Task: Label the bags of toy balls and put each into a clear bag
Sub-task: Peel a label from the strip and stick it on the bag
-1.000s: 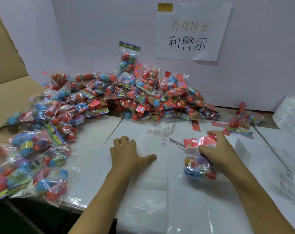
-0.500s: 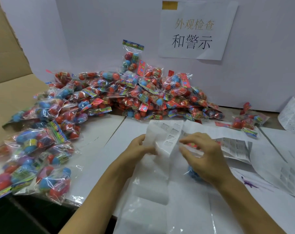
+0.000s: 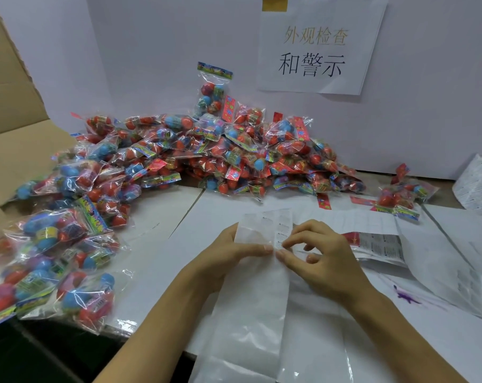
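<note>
both hands meet at the clear bag (image 3: 257,272), its long axis running away from the person: left hand (image 3: 223,258) pinches the mouth edge, right hand (image 3: 321,261) pinching just beside it, ready to part.

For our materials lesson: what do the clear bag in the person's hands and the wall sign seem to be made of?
Clear bag: seemingly thin, glossy plastic film; it shows glare, creases and the surface behind. Wall sign: apparently matte white paper, a flat sheet with printed characters, tape at its top edge.
</note>
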`<state>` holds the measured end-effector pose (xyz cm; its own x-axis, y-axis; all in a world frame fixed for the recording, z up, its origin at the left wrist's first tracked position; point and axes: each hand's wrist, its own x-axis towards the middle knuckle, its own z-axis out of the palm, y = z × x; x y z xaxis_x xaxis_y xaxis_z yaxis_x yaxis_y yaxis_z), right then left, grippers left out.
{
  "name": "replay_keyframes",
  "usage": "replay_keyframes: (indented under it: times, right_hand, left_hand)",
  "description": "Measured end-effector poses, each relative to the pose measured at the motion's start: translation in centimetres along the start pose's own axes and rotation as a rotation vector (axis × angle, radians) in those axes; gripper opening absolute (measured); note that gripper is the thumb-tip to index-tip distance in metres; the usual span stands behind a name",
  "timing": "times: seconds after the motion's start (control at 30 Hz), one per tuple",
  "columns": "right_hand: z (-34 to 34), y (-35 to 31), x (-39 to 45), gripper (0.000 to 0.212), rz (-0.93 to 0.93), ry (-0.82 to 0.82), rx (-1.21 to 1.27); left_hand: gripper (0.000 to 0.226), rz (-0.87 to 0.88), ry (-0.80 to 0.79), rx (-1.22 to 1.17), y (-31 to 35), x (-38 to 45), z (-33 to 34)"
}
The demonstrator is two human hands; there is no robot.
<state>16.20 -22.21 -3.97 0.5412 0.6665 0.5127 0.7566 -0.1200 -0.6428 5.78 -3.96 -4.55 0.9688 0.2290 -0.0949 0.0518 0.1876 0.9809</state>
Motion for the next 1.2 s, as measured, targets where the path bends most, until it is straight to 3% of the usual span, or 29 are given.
replay_keyframes:
  times: [0.2,0.37,0.7,0.87,1.07,1.13,1.2]
  right_hand:
    - [0.0,0.3,0.1,0.015,-0.040,0.020,-0.032]
    - [0.4,0.5,-0.1,0.008,-0.005,-0.024,0.023]
    - [0.4,0.5,0.1,0.016,0.022,0.056,0.004]
    - [-0.2,0.7,0.4,0.014,0.059,0.190,0.013]
    - [-0.1,0.8,0.4,0.008,0.098,0.234,0.007]
    - [0.1,0.8,0.3,0.006,0.107,0.242,-0.008]
    - [0.4,0.7,0.2,0.007,0.103,0.252,-0.016]
  left_hand:
    - [0.045,0.138,0.020,0.075,-0.6,0.1,0.5]
    - [0.047,0.198,0.041,0.198,-0.8,0.1,0.6]
    - [0.060,0.201,0.085,0.250,-1.1,0.2,0.7]
    - [0.070,0.197,0.252,0.315,-1.5,0.7,0.1]
    - [0.095,0.161,0.699,0.799,-1.7,0.9,-0.6]
    - [0.084,0.320,0.779,0.906,-1.4,0.7,-0.5]
    - [0.039,0.514,0.638,0.797,-1.1,0.6,-0.2]
